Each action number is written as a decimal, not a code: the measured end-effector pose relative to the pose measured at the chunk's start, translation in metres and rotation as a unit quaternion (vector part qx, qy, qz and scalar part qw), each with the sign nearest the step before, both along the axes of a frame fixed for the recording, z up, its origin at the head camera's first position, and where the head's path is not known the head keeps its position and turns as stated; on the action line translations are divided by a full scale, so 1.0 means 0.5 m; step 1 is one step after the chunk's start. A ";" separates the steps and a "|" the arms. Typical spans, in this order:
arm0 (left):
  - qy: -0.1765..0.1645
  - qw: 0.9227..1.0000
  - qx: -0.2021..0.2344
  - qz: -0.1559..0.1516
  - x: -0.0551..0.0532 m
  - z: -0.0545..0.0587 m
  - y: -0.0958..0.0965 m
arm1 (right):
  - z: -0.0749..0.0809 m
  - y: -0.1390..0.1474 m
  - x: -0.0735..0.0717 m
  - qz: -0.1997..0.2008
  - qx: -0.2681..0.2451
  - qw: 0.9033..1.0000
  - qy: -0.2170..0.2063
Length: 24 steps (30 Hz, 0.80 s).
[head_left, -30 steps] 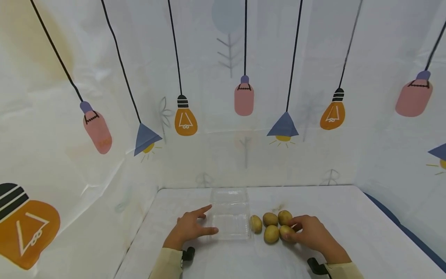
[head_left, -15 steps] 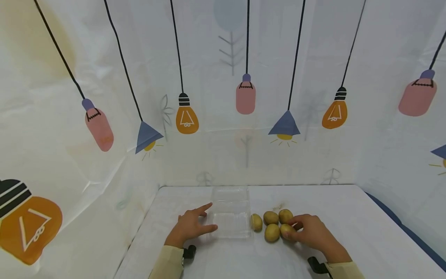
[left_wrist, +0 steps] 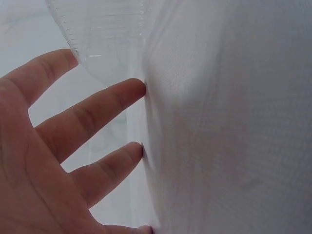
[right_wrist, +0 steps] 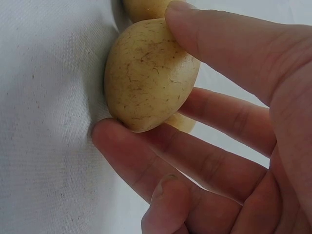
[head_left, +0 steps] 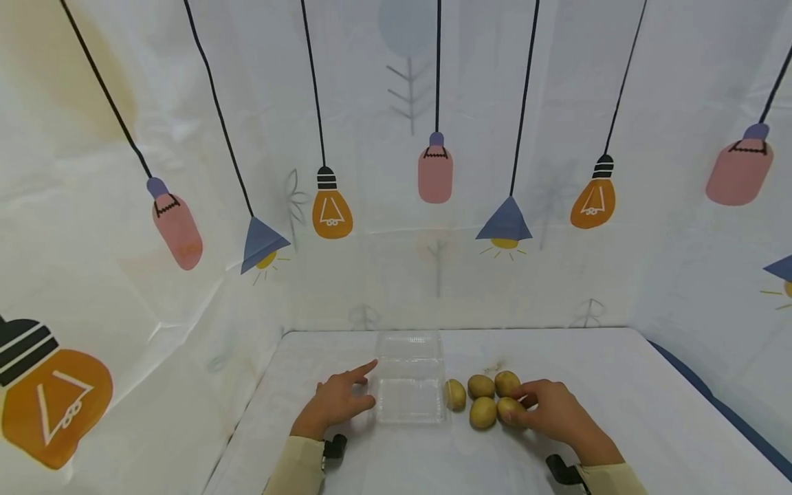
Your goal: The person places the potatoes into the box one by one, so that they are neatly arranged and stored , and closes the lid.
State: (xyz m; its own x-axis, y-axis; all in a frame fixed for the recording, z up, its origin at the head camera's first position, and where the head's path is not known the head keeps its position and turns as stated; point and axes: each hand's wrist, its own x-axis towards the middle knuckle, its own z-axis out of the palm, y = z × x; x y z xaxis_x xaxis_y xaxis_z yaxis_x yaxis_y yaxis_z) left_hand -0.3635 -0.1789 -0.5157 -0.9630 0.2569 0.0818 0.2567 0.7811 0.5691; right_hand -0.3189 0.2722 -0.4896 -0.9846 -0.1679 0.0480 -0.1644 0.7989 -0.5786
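A clear plastic clamshell box (head_left: 410, 400) lies on the white table with its lid (head_left: 408, 346) folded back away from me. At its left side is my left hand (head_left: 334, 402), fingers spread and fairly straight. In the left wrist view a fingertip (left_wrist: 70, 57) meets the box's edge, while other fingertips touch the table. Several potatoes sit grouped right of the box. My right hand (head_left: 551, 412) holds the nearest right potato (right_wrist: 148, 75), thumb on one side and fingers curled round the other; that potato still rests on the table.
Nearest the box is a potato (head_left: 456, 395) standing close to its right wall. Other potatoes (head_left: 482, 413) lie between it and my right hand. A pale smudge marks the white table (head_left: 371, 460) cloth behind them. A printed curtain (head_left: 383, 275) rises past the far edge.
My left thumb has drawn back to the left, off the box's near-left corner area. The right hand and potatoes look unchanged; the view shifts slightly.
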 end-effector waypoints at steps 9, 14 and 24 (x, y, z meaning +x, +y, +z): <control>0.000 1.000 -0.006 -0.010 0.001 0.001 0.001 | -0.003 0.002 -0.001 0.004 0.003 1.000 0.004; -0.001 1.000 -0.007 -0.024 0.004 0.004 -0.002 | -0.002 0.001 -0.001 0.000 0.001 1.000 -0.001; 0.003 1.000 -0.013 -0.028 0.003 0.002 -0.005 | -0.001 0.000 -0.002 -0.006 0.002 1.000 -0.005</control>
State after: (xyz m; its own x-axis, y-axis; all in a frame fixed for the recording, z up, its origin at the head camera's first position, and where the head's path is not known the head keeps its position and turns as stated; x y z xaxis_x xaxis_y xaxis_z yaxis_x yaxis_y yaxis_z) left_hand -0.3618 -0.1815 -0.5148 -0.9464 0.3126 0.0810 0.3043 0.7797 0.5472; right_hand -0.3200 0.2723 -0.4901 -0.9869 -0.1570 0.0372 -0.1495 0.8030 -0.5769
